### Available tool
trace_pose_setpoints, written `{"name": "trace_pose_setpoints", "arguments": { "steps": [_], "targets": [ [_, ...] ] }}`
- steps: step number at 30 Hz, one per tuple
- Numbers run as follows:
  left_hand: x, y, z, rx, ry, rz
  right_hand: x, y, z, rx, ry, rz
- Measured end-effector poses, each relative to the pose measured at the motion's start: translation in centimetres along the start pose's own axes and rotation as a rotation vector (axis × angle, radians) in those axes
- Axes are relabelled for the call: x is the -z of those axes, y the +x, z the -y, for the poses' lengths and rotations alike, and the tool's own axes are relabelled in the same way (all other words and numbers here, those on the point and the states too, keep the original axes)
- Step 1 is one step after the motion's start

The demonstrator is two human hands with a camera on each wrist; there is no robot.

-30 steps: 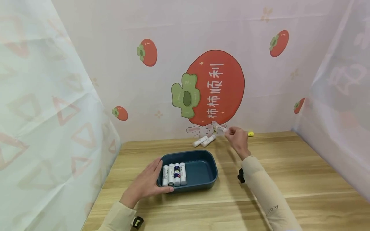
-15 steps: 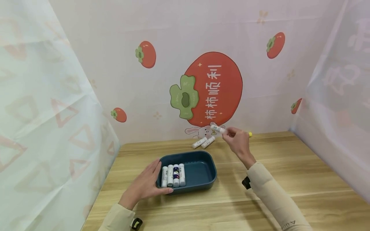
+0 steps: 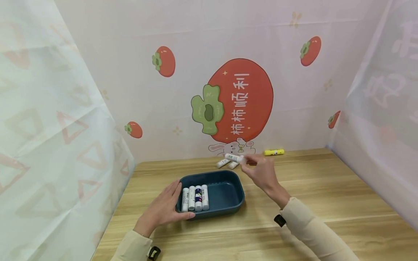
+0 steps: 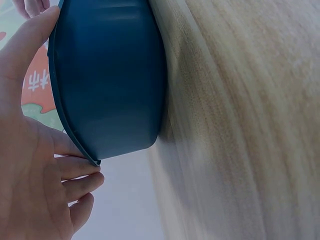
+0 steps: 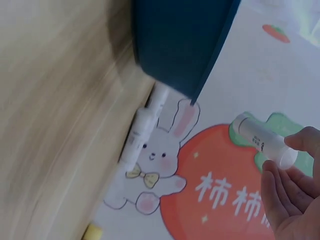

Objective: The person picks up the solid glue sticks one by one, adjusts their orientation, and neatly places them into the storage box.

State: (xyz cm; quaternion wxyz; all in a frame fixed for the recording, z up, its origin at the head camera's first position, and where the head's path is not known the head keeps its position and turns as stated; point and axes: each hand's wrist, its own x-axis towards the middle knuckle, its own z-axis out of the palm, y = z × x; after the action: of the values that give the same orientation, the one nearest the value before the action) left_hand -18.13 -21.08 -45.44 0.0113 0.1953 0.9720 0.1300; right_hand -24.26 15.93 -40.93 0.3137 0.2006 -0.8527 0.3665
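My right hand [image 3: 263, 175] pinches one end of a white glue stick [image 3: 232, 158] between thumb and fingertips, raised behind the far right part of a dark blue tray [image 3: 226, 195]. The right wrist view shows this glue stick [image 5: 262, 140] tilted, its free end pointing away from the hand. At the tray's left end, my left hand [image 3: 163, 209] rests with thumb on the near rim and outstretched fingers along the side. Inside, several glue sticks [image 3: 192, 199] lie side by side at the left, one with a navy label [image 3: 198, 194].
Two more white glue sticks, a left one [image 3: 222, 163] and a right one [image 3: 233, 165], lie behind the tray, partly covered by the held one. A yellow glue stick [image 3: 273, 152] lies by the back wall. Patterned sheets [image 3: 176, 108] enclose the wooden table [image 3: 313, 188].
My right hand has brought the white glue stick left and down, nearer the tray, uncovering the yellow glue stick. The left hand stays at the tray.
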Motion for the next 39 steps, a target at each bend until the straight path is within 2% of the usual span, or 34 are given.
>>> {"name": "trace_pose_setpoints", "arguments": {
  "steps": [8,17,25,29,35,39],
  "targets": [
    [0.1,0.0,0.0,-0.001,0.003,0.003,-1.3,-2.2,2.2,0.047,-0.044,0.090],
    [0.1,0.0,0.0,-0.004,0.013,-0.007,-4.3,-4.5,4.1,0.013,-0.087,0.256],
    [0.1,0.0,-0.1,0.014,-0.010,0.006,-6.6,-5.5,4.9,-0.020,-0.136,0.294],
    [0.2,0.0,-0.2,0.009,-0.012,-0.003,-6.9,-5.4,5.7,-0.090,-0.104,0.330],
    [0.3,0.0,-0.2,0.009,-0.013,-0.010,-7.3,-4.9,6.9,-0.243,-0.056,0.479],
    [0.1,0.0,-0.1,0.009,-0.011,-0.002,-7.8,-4.8,7.2,-0.304,-0.034,0.534]
  ]
}}
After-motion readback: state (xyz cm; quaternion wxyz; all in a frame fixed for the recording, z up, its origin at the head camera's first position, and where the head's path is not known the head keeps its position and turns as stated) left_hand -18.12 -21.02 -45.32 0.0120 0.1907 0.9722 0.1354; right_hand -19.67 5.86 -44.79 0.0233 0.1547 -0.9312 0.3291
